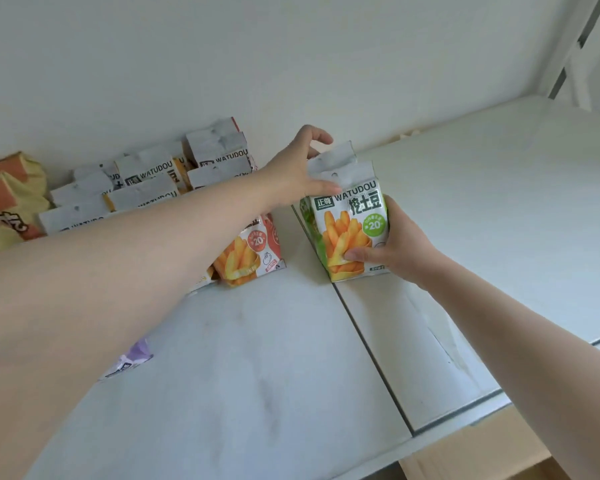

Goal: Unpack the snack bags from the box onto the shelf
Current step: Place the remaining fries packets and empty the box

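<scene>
Head view: both hands are setting two green bags [352,223] upright on the shelf [499,209], over the seam between its panels. The left hand [291,174] is pinching their top flaps; the right hand [395,247] is gripping the front bag's lower side. A red bag [253,251] and rows of others are already standing left. The box is barely showing at the bottom edge, so the remainder is unknown. Open room lies rightward.

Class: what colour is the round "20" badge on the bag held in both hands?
Green, head view.
</scene>
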The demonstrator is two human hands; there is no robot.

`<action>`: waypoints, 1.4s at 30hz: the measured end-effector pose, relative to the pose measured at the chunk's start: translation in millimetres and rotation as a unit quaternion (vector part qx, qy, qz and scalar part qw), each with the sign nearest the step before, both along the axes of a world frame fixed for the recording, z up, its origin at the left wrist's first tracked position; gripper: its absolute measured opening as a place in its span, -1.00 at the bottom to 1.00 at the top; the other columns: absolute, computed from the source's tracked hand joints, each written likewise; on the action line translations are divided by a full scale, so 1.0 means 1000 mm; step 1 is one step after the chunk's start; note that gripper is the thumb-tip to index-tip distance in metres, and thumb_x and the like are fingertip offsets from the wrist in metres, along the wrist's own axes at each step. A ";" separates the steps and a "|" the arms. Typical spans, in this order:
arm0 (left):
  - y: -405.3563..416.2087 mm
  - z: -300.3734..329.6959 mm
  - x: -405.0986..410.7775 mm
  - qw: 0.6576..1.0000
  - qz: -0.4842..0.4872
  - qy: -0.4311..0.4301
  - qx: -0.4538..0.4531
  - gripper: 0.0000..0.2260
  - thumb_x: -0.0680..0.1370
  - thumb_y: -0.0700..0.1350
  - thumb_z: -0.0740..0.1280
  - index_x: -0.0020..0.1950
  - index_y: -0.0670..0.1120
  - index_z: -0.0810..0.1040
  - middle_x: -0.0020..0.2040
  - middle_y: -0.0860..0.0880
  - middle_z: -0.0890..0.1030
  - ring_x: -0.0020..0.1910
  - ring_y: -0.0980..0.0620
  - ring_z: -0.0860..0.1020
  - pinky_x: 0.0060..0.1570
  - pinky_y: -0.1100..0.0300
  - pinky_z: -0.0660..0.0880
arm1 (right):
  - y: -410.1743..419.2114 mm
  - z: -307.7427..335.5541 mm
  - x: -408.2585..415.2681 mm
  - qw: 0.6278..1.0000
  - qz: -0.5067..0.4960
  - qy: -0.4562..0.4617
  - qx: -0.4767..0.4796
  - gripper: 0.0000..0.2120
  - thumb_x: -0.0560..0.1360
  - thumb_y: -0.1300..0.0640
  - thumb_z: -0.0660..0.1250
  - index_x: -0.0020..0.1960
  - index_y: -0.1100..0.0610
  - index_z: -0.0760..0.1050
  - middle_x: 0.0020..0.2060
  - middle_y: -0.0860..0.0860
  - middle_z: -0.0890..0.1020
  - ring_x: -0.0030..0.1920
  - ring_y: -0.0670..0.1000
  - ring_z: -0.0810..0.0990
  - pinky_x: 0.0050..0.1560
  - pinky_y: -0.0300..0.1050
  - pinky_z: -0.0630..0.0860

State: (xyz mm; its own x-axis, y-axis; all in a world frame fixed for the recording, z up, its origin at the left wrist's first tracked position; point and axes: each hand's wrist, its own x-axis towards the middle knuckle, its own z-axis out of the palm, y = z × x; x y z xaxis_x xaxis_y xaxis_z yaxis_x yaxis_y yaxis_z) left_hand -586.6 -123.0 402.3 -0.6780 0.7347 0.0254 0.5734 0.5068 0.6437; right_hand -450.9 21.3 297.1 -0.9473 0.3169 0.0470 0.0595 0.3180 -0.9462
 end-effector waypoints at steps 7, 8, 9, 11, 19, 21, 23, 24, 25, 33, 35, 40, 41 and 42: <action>0.011 0.008 -0.027 0.977 -0.072 0.114 -0.165 -0.25 0.42 0.13 0.46 0.50 -0.05 0.24 0.47 0.00 0.32 0.43 0.02 0.29 0.18 0.30 0.20 | 0.001 -0.012 -0.018 0.999 -0.008 0.037 -0.023 -0.02 0.19 0.20 0.67 0.47 -0.02 0.23 0.13 -0.13 0.63 0.14 -0.08 0.62 0.21 0.11 0.54; 0.013 0.009 -0.031 0.975 -0.076 0.123 -0.167 -0.28 0.42 0.13 0.46 0.49 -0.04 0.27 0.43 0.02 0.36 0.39 0.03 0.32 0.16 0.30 0.21 | 0.000 -0.016 -0.019 0.998 -0.015 0.043 -0.042 -0.04 0.19 0.21 0.67 0.46 -0.02 0.25 0.12 -0.12 0.63 0.12 -0.08 0.63 0.20 0.10 0.56; 0.014 0.010 -0.035 0.973 -0.078 0.132 -0.169 -0.31 0.41 0.13 0.46 0.46 -0.04 0.30 0.37 0.04 0.40 0.33 0.03 0.36 0.12 0.29 0.23 | -0.001 -0.018 -0.021 0.997 -0.021 0.050 -0.056 -0.07 0.20 0.22 0.66 0.44 0.00 0.27 0.11 -0.11 0.64 0.11 -0.08 0.64 0.19 0.08 0.57; 0.019 0.013 -0.043 0.965 -0.085 0.161 -0.188 -0.39 0.41 0.16 0.46 0.36 -0.04 0.38 0.19 0.07 0.45 0.15 0.05 0.40 0.00 0.23 0.28 | -0.003 -0.020 -0.031 0.995 -0.027 0.062 -0.072 -0.19 0.23 0.24 0.64 0.38 0.04 0.35 0.07 -0.10 0.66 0.05 -0.11 0.66 0.15 0.04 0.60; 0.020 0.019 -0.093 0.952 -0.046 0.188 -0.239 -0.42 0.35 0.20 0.48 0.25 -0.07 0.45 0.10 0.02 0.55 0.06 -0.02 0.50 -0.05 0.13 0.43 | -0.003 -0.023 -0.106 0.995 -0.012 0.080 -0.057 -0.40 0.28 0.22 0.61 0.24 0.05 0.44 0.04 -0.07 0.67 0.02 -0.07 0.67 0.11 0.01 0.62; 0.017 0.018 -0.107 0.953 -0.025 0.180 -0.243 -0.36 0.32 0.21 0.49 0.29 -0.04 0.43 0.15 0.00 0.56 0.11 -0.04 0.52 0.05 0.08 0.46 | -0.003 -0.025 -0.127 0.995 0.005 0.079 -0.052 -0.39 0.29 0.21 0.61 0.26 0.07 0.44 0.06 -0.05 0.68 0.04 -0.05 0.67 0.13 0.03 0.61; 0.014 0.017 -0.123 0.956 -0.001 0.173 -0.237 -0.28 0.30 0.19 0.51 0.36 -0.03 0.36 0.22 -0.01 0.53 0.11 -0.06 0.52 0.04 0.06 0.47 | -0.002 -0.026 -0.148 0.996 0.017 0.079 -0.041 -0.37 0.27 0.15 0.64 0.26 0.07 0.44 0.06 -0.05 0.68 0.06 -0.03 0.67 0.14 0.07 0.60; 0.012 0.017 -0.130 0.958 0.008 0.168 -0.231 -0.25 0.31 0.18 0.52 0.39 -0.02 0.32 0.26 -0.01 0.51 0.12 -0.06 0.52 0.02 0.05 0.47 | -0.001 -0.027 -0.157 0.996 0.021 0.078 -0.034 -0.34 0.24 0.10 0.65 0.25 0.06 0.44 0.05 -0.06 0.68 0.05 -0.03 0.67 0.14 0.07 0.60; 0.011 0.017 -0.137 0.958 0.014 0.169 -0.229 -0.23 0.31 0.17 0.53 0.40 -0.02 0.30 0.28 -0.01 0.50 0.12 -0.07 0.53 0.01 0.04 0.48 | -0.001 -0.026 -0.165 0.996 0.024 0.078 -0.028 -0.31 0.20 0.04 0.66 0.25 0.05 0.44 0.05 -0.08 0.68 0.05 -0.04 0.67 0.14 0.07 0.60; 0.004 0.011 -0.171 0.944 0.020 0.233 -0.234 -0.18 0.30 0.23 0.50 0.46 -0.02 0.30 0.35 -0.06 0.40 0.27 -0.08 0.43 0.20 0.04 0.41 | 0.001 -0.024 -0.202 0.993 0.046 0.107 0.003 -0.20 0.31 0.16 0.61 0.42 0.07 0.28 0.15 -0.10 0.60 0.12 -0.10 0.61 0.18 0.03 0.59; 0.003 0.011 -0.172 0.944 0.012 0.242 -0.225 -0.18 0.29 0.24 0.50 0.46 0.00 0.31 0.35 -0.08 0.36 0.28 -0.08 0.42 0.21 0.05 0.40 | 0.000 -0.026 -0.203 0.993 0.042 0.114 0.011 -0.18 0.32 0.16 0.60 0.45 0.07 0.24 0.17 -0.10 0.58 0.15 -0.10 0.60 0.19 0.04 0.57; -0.002 0.009 -0.174 0.943 -0.005 0.248 -0.220 -0.16 0.29 0.21 0.51 0.46 -0.04 0.29 0.36 -0.05 0.40 0.30 -0.04 0.41 0.15 0.15 0.34 | -0.002 -0.032 -0.195 0.993 0.059 0.092 0.051 0.04 0.29 0.04 0.62 0.54 0.03 0.02 0.26 -0.13 0.51 0.20 -0.12 0.55 0.16 -0.26 0.53; -0.002 0.008 -0.174 0.945 -0.007 0.246 -0.216 -0.17 0.29 0.20 0.51 0.46 -0.04 0.28 0.37 -0.04 0.40 0.31 -0.04 0.40 0.15 0.16 0.33 | -0.002 -0.031 -0.192 0.992 0.068 0.081 0.066 0.06 0.29 0.08 0.62 0.55 0.06 -0.02 0.25 -0.13 0.49 0.17 -0.13 0.54 0.06 -0.43 0.50; -0.002 0.008 -0.174 0.947 -0.007 0.242 -0.212 -0.17 0.30 0.19 0.52 0.47 -0.04 0.27 0.38 -0.03 0.40 0.32 -0.03 0.40 0.16 0.17 0.32 | -0.002 -0.030 -0.191 0.991 0.070 0.071 0.084 0.06 0.30 0.12 0.61 0.55 0.07 -0.02 0.23 -0.13 0.48 0.14 -0.13 0.52 -0.04 -0.53 0.45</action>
